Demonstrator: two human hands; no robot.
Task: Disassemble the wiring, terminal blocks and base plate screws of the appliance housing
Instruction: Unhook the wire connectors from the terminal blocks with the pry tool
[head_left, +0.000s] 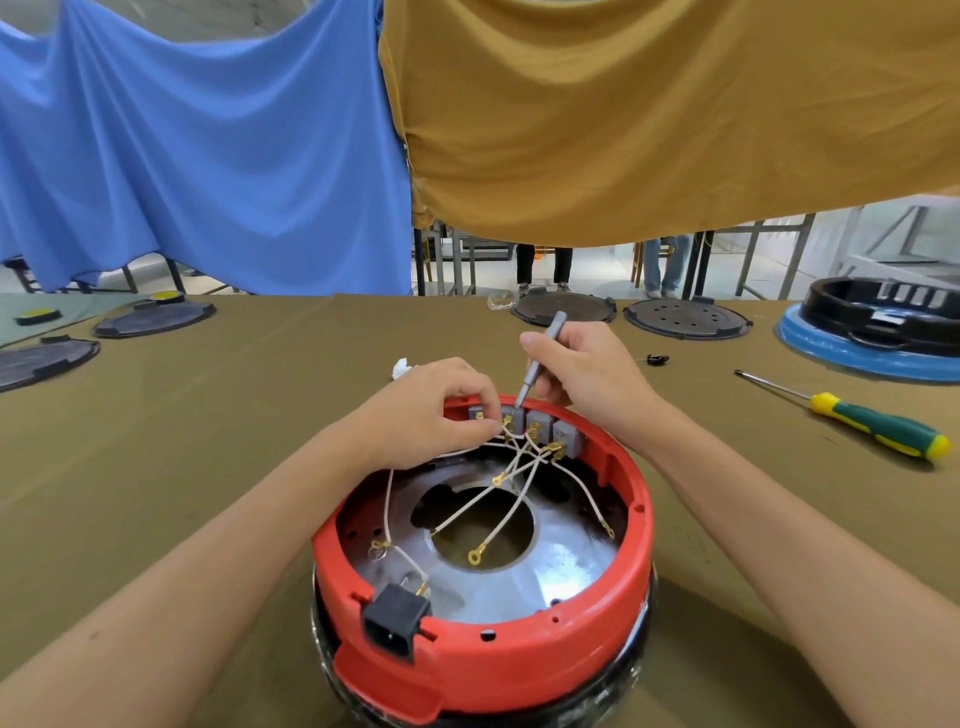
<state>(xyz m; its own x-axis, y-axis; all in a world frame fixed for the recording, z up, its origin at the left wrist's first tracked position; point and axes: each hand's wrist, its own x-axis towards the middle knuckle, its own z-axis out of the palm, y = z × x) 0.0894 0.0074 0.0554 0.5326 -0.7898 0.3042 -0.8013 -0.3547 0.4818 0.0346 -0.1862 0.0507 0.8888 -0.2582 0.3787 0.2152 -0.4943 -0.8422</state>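
A round red appliance housing (597, 644) lies bottom-up on the table before me, with a shiny metal base plate (561, 566) inside. Several grey terminal blocks (540, 423) line its far wall, and white wires (511, 501) with brass ring lugs spread from them. A black power socket (392, 626) sits at the near rim. My right hand (587, 371) grips a small grey screwdriver (537, 358) whose tip meets a terminal block. My left hand (434, 405) pinches a wire at the blocks on the left.
A green and yellow screwdriver (878, 423) lies to the right. Black round lids (563, 307) (685, 318) (156, 318) rest along the far edge, with a blue and black housing (878, 332) at far right. A small black part (657, 358) lies near my right hand. Blue and mustard cloths hang behind.
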